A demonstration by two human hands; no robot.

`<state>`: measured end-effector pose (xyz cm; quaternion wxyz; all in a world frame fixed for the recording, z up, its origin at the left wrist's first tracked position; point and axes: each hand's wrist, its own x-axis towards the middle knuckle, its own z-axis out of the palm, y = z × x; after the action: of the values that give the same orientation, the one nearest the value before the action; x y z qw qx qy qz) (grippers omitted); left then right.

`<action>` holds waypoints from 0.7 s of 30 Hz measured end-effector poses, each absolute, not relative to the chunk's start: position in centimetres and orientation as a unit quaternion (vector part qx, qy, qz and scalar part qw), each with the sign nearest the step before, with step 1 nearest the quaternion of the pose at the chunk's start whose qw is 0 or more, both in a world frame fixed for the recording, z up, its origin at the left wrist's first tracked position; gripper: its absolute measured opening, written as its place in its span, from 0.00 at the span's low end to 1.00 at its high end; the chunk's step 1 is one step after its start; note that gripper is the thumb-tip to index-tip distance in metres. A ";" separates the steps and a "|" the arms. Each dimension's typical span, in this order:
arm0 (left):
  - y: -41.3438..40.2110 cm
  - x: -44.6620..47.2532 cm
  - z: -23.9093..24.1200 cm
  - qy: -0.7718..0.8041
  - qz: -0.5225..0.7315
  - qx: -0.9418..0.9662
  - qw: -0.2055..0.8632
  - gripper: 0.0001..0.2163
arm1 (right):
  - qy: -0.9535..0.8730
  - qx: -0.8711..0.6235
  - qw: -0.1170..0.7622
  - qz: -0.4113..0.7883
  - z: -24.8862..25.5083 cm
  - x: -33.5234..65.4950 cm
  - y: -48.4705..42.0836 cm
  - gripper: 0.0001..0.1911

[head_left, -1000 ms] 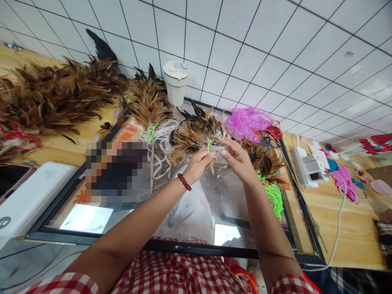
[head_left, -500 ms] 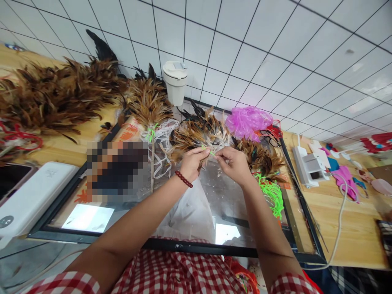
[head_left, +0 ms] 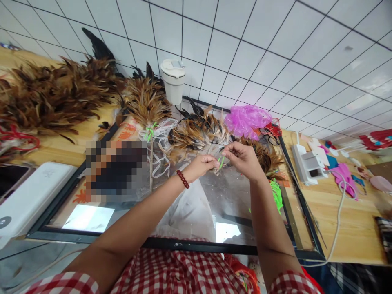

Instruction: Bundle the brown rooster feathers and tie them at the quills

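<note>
My left hand (head_left: pixel 200 165) and my right hand (head_left: pixel 243 157) meet over the glass panel (head_left: pixel 214 196), both pinched round a neon green string (head_left: pixel 221 162) at the base of a small bundle of brown and black feathers (head_left: pixel 196 134). The left wrist wears a dark red bead bracelet (head_left: pixel 183 179). The feather tips fan away from me towards the wall. A heap of the same green string (head_left: pixel 276 194) lies just right of my right forearm.
A feather bundle tied with green string (head_left: pixel 148 104) lies left of my hands. Loose brown feathers (head_left: pixel 52 96) cover the wooden table at left. A white lidded cup (head_left: pixel 173 81) stands by the tiled wall. Pink plastic string (head_left: pixel 246 120), a white power strip (head_left: pixel 304 165) and cable lie right.
Both hands have shifted slightly right and lower while working the green string; its loose end now hangs down between my fingers instead of standing up.
</note>
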<state>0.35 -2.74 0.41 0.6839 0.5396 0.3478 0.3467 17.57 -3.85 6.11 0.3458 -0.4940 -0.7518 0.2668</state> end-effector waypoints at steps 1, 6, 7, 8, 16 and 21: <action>-2.8 0.4 0.5 0.348 0.328 0.571 0.667 0.09 | -0.753 -0.490 0.349 0.268 6.1 17.5 -3.9 0.07; -3.0 0.4 0.7 0.343 0.290 0.651 0.611 0.09 | -0.749 -0.480 0.344 0.301 5.6 17.4 -3.7 0.07; -2.9 0.4 0.6 0.355 0.301 0.645 0.607 0.09 | -0.748 -0.488 0.328 0.307 5.6 17.6 -3.7 0.07; -2.8 0.4 0.5 0.369 0.314 0.633 0.604 0.09 | -0.749 -0.496 0.303 0.319 5.6 17.8 -3.8 0.08; -2.3 1.0 -1.3 0.437 0.409 0.435 0.673 0.12 | -0.771 -0.490 0.141 0.380 4.2 16.8 -3.7 0.13; -2.0 0.9 -1.1 0.424 0.447 0.316 0.721 0.11 | -0.736 -0.523 0.167 0.395 4.0 16.3 -3.4 0.10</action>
<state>0.90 -1.98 -1.07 0.7212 0.3164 0.4245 0.4467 16.26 -3.39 4.00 0.1673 -0.5234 -0.7361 0.3953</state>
